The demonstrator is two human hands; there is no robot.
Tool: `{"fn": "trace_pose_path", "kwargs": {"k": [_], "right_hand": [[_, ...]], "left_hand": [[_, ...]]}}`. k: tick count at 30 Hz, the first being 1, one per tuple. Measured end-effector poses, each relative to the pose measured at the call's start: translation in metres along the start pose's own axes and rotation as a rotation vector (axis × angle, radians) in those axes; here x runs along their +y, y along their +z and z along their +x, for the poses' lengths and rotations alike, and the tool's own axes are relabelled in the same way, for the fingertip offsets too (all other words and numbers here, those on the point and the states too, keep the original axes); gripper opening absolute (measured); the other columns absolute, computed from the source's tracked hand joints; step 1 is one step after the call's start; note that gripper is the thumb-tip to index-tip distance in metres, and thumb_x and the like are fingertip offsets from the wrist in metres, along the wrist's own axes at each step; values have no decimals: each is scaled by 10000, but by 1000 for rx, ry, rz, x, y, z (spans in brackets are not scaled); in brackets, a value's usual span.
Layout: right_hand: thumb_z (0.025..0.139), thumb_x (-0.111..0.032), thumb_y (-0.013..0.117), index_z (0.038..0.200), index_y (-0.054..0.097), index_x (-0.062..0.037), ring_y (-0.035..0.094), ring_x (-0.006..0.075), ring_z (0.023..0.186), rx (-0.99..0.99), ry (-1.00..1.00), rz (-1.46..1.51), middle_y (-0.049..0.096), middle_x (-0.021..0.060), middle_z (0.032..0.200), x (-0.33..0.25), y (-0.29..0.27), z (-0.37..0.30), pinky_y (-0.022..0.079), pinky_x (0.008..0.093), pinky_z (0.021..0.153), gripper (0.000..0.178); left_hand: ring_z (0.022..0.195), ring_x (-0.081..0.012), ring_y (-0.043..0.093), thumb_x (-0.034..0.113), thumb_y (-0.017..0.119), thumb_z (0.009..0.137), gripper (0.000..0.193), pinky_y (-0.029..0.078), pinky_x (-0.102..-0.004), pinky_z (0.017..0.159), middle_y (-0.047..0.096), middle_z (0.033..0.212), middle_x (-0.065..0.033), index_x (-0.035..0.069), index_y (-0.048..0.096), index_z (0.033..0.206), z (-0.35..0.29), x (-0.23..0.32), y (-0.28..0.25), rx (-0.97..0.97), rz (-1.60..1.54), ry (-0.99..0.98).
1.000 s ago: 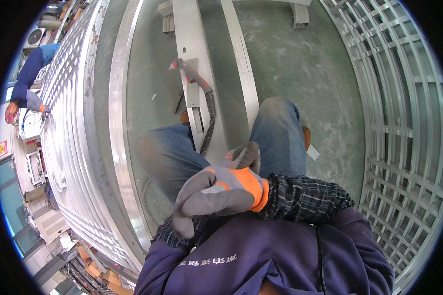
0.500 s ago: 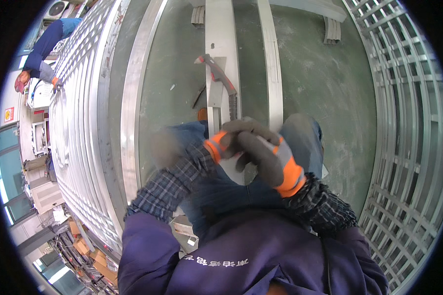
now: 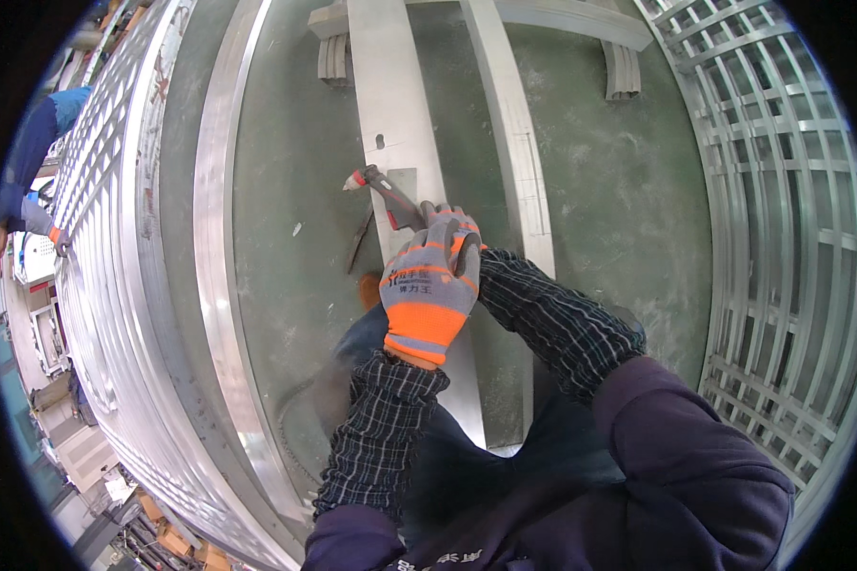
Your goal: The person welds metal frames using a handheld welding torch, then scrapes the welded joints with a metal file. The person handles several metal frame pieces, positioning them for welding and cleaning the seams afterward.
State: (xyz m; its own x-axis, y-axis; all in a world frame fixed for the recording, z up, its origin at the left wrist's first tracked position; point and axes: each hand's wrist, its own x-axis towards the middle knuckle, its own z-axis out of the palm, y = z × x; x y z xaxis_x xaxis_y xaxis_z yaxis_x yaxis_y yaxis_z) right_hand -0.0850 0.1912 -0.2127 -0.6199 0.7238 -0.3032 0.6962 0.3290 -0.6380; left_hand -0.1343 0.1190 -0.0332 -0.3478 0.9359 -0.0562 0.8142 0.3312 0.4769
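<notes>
My left hand [image 3: 427, 285], in a grey and orange work glove, is closed over my right hand [image 3: 457, 219], near its glove's cuff. The right hand wears a matching glove; its fingers are mostly hidden behind the left. Just beyond the hands lies a grey and red hand torch [image 3: 390, 198] with a pointed tip, on a wide white metal beam [image 3: 390, 86]. Its handle runs out of sight beneath the gloves, and whether the right hand touches it is hidden. A small flat metal plate [image 3: 406, 178] lies beside the torch.
Long metal profiles run parallel at left [image 3: 217, 190] and right [image 3: 509, 114] of the beam. A silver grating [image 3: 771, 190] stands at far right, and a stack of metal frames [image 3: 105, 247] at left. Another person's gloved hand [image 3: 59, 238] rests on that stack. Short support blocks [image 3: 621, 71] sit beyond.
Earlier my right hand lay over my left; now the left covers the right. Both hands have moved forward along the beam over the torch's handle, and the view has shifted.
</notes>
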Motion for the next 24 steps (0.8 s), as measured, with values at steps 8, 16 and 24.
{"fn": "trace_pose_path", "kwargs": {"k": [8,16,24], "right_hand": [[838,-424,731,1201,600,-22,690,376,1078,-197,316,203,716,207,1128,-19,21,34,524,468,948,558],[769,-73,762,1334,504,-21,656,221,710,-61,904,1160,650,95,894,-108,-53,-59,558,375,595,624],[820,-95,731,1250,577,-72,620,152,653,-72,937,1291,639,46,807,-198,-125,-140,538,326,563,457]], "left_hand": [[943,-288,726,211,715,966,268,565,-378,871,740,1038,-159,49,697,1179,13,-24,-22,46,-489,-196],[1250,-263,587,84,553,1051,402,464,-357,1072,582,1362,-162,-34,467,1425,-35,-91,-13,138,-985,-645],[1151,-199,664,256,663,1037,395,557,-328,1003,675,1276,-94,70,607,1380,-17,-103,-111,-577,-1274,-895]]}}
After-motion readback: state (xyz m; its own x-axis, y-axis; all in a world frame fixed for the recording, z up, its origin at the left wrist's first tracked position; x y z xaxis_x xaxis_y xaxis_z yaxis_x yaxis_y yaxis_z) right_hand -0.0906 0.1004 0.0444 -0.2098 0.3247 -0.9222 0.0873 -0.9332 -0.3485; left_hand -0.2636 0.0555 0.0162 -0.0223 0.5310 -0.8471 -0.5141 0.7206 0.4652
